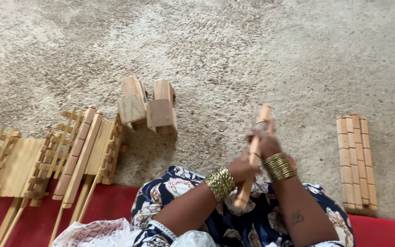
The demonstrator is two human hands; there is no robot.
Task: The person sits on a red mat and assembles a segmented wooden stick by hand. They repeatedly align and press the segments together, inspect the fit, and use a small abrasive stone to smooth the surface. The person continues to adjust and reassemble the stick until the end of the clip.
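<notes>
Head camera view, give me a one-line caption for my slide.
Seated on a concrete floor, both hands, left hand and right hand, grip a wooden stick among stacked wooden pieces.

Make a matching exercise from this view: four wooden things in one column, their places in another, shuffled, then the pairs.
1. wooden stick
2. two wooden blocks
3. row of small wooden pieces
4. wooden frames

A. far right on the floor
B. left, partly on the red mat
C. held in both hands
D. on the floor, left of the hands

Pairs: 1-C, 2-D, 3-A, 4-B
</notes>
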